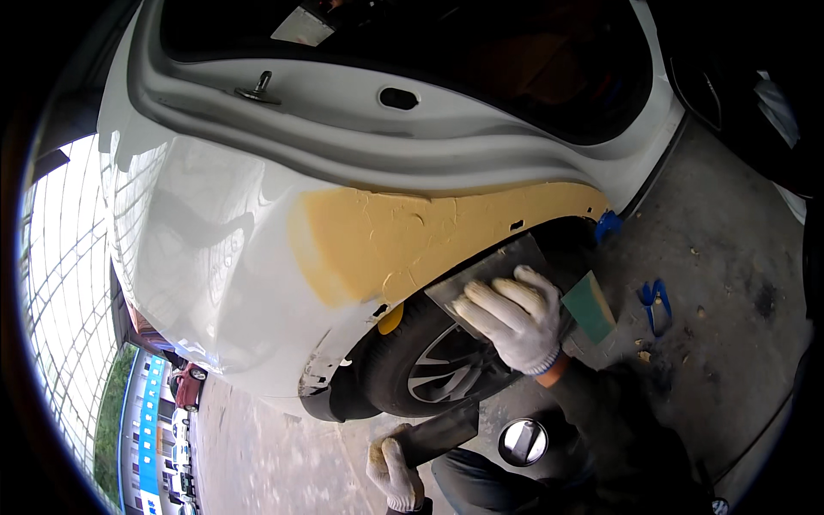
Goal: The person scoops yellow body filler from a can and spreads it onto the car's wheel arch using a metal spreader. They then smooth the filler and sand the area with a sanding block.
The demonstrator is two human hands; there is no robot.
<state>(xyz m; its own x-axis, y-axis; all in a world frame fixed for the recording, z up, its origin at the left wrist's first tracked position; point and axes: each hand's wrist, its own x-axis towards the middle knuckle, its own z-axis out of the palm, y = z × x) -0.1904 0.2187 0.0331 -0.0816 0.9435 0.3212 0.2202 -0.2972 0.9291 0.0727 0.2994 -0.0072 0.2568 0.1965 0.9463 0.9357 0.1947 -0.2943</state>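
Head cam: plates [482, 269] in hands [522, 326], fender [399, 232] fwd.

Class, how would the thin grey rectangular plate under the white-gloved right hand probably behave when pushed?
The thin grey rectangular plate is probably fairly stiff: its long edge looks straight beyond the white-gloved right hand. It seems light, being thin. Its flat shape suggests sliding, not rolling.

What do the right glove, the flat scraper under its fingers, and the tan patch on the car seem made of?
Right glove: probably knitted cloth, matte white, with a ribbed cuff.
Flat scraper: likely thin metal, dull grey sheen; plastic is possible.
Tan patch: seemingly spread paste, matte, with ridges.
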